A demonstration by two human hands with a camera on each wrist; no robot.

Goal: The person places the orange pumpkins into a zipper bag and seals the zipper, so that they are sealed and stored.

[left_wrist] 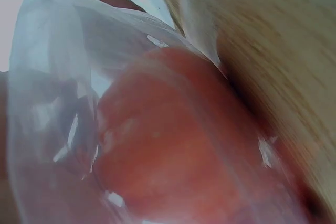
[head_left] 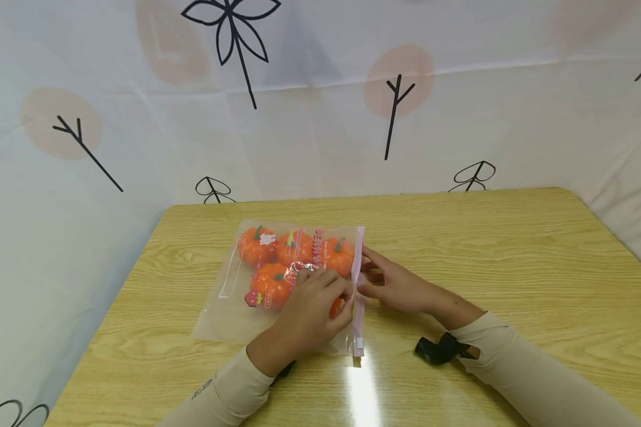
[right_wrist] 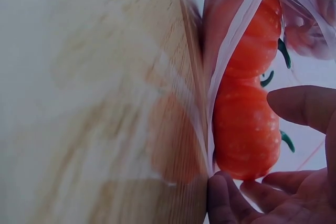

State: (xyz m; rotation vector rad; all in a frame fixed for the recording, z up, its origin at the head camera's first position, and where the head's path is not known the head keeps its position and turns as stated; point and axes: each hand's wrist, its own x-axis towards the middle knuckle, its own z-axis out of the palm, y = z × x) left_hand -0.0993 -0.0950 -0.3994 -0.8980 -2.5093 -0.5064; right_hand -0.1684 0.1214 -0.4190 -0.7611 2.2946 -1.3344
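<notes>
A clear zip bag [head_left: 221, 320] with a pink zip edge lies on the table, its mouth toward the right. Inside are several small orange toy pumpkins [head_left: 269, 284] with green stems. With thumb and fingers, my left hand [head_left: 312, 302] pinches the upper film by the mouth and lifts it. My right hand [head_left: 400, 284] is at the mouth, thumb and fingers spread apart. In the right wrist view, its fingertips [right_wrist: 226, 192] lie beside a pumpkin [right_wrist: 247, 129] at the parted mouth. Film and a blurred pumpkin [left_wrist: 168, 145] fill the left wrist view.
The wood-grain table [head_left: 486, 237] extends around the bag, with a patterned white cloth [head_left: 320, 136] behind it. A white slider [head_left: 359, 344] sits at the near end of the zip. A black wrist device [head_left: 435, 350] is strapped at the right wrist.
</notes>
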